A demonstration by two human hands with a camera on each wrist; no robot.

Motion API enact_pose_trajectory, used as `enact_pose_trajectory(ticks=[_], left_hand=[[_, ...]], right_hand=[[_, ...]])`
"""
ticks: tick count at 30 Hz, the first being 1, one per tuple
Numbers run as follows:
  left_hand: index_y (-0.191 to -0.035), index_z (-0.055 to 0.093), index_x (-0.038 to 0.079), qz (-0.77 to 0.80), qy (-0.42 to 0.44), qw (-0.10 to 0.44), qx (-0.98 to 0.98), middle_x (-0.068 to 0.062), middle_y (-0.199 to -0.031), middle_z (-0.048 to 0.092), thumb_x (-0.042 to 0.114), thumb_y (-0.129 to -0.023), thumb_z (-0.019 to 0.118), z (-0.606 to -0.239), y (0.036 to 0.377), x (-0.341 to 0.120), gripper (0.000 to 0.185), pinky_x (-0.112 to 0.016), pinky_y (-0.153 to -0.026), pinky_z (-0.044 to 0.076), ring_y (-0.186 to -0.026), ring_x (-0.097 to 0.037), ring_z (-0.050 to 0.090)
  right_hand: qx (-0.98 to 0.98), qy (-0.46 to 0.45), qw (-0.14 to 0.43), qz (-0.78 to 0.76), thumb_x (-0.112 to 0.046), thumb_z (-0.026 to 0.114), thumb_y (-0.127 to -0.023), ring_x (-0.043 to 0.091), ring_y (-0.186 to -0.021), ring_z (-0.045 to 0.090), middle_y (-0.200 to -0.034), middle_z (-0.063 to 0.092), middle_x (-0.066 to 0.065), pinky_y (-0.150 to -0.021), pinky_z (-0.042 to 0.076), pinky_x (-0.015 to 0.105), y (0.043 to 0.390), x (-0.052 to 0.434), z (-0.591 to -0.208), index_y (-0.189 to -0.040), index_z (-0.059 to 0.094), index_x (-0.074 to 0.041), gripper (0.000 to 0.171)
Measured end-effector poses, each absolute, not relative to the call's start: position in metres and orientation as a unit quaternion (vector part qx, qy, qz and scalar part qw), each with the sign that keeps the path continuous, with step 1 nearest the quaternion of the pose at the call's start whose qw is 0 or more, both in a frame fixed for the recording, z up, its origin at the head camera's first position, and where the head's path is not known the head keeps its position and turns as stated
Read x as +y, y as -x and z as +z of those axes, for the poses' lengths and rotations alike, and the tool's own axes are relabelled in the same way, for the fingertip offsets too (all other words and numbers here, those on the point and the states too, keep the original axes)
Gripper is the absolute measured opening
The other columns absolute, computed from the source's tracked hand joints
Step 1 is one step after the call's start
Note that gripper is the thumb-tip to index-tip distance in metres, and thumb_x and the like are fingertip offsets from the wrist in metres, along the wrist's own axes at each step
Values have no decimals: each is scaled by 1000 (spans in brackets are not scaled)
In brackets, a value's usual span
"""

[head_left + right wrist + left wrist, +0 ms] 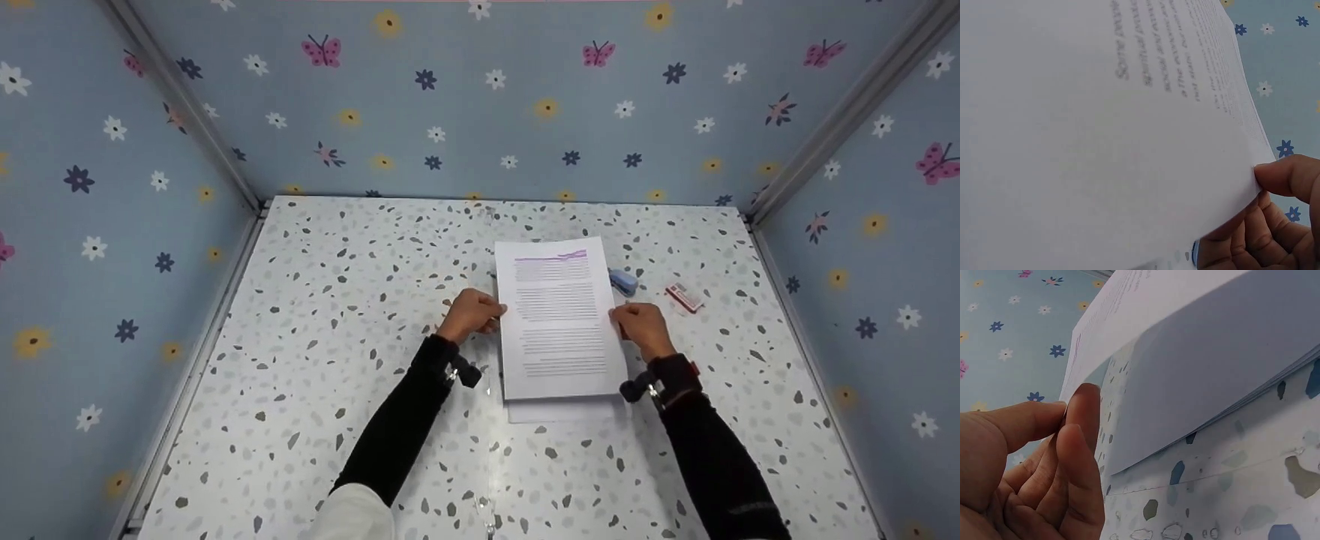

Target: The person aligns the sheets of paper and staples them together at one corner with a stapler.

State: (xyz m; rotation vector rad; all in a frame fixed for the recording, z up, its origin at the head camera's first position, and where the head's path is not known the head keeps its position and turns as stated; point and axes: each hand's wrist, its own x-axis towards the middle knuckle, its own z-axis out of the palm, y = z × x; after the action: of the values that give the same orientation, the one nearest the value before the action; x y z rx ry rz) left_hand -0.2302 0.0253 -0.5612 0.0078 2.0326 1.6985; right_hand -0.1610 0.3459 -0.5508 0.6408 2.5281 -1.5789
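A printed sheet of paper [559,322] with a purple mark near its top is held up off the table by both hands. My left hand [472,311] pinches its left edge between thumb and fingers, as the left wrist view shows at the hand [1044,461]. The right hand [643,326] pinches the right edge; in the right wrist view the thumb [1286,174] lies on the printed face. Beneath the raised sheet, more paper [562,410] lies on the table, and the left wrist view shows several stacked layers in that paper [1207,394].
A blue stapler [622,282] sits just past the sheet's right edge, partly covered by it. Farther right lies a small red and white box [683,298]. The speckled table [337,300] is bounded by flowered panels [465,97] at the back and sides.
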Motion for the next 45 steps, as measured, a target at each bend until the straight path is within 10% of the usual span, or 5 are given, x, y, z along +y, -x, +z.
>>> enact_pose_trajectory(ticks=[22, 45], left_hand=[[-93, 75, -3, 548, -5, 248, 799, -7, -66, 69, 11, -94, 72, -594, 217, 40, 14, -26, -51, 50, -54, -15, 64], [-89, 67, 1, 533, 24, 263, 804, -7, -68, 70, 12, -94, 73, -598, 211, 42, 13, -23, -48, 49, -52, -13, 64]], right_hand=[[850, -210, 62, -480, -17, 63, -97, 12, -62, 50, -64, 52, -3, -59, 44, 26, 147, 357, -575, -98, 73, 5, 24], [868, -200, 85, -446, -25, 64, -96, 15, -69, 58, -86, 66, 8, -59, 48, 27, 145, 360, -584, -115, 71, 4, 35]])
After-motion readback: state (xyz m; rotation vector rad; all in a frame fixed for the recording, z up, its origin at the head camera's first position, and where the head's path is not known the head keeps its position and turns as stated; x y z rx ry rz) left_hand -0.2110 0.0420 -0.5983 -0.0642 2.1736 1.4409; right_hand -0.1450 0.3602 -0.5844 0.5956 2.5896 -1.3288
